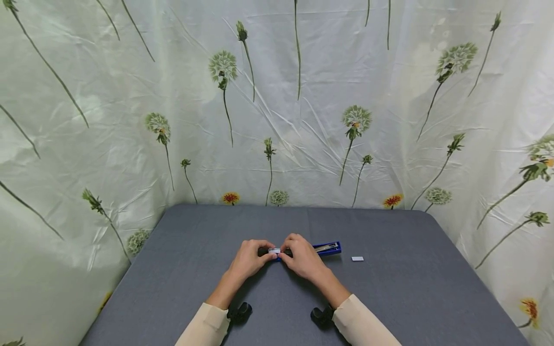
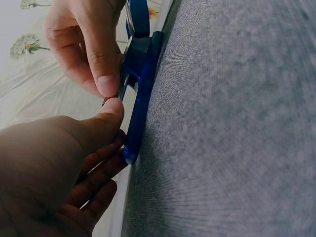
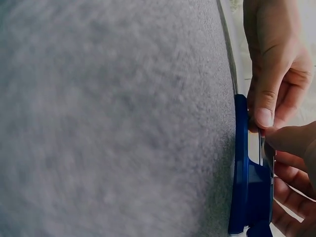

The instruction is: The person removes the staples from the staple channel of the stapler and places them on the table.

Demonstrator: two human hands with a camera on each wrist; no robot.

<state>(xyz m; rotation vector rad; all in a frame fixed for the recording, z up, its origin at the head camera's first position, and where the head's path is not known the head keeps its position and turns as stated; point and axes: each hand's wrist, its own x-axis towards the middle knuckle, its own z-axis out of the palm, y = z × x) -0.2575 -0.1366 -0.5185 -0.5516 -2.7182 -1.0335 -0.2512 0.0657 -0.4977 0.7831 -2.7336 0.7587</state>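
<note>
A blue stapler point(image 1: 332, 248) rests on the table with its top swung back toward the right. Its base and metal magazine show close up as blue stapler parts point(image 2: 143, 106) in the left wrist view. Over the magazine, both hands meet at a short silvery strip of staples point(image 1: 274, 250). From the left, my left hand point(image 1: 250, 257) pinches the strip's near end between thumb and fingers, lower fingers beside the stapler base. My right hand point(image 1: 301, 257) pinches it from the right, covering the middle of the stapler. The fingertips hide most of the strip in both wrist views.
A small pale strip point(image 1: 357, 259) lies on the grey table point(image 1: 389, 298) to the right of the stapler. Black wrist-worn devices point(image 1: 240, 313) sit below both hands. Behind the table's far edge hangs a flowered curtain point(image 1: 303, 144).
</note>
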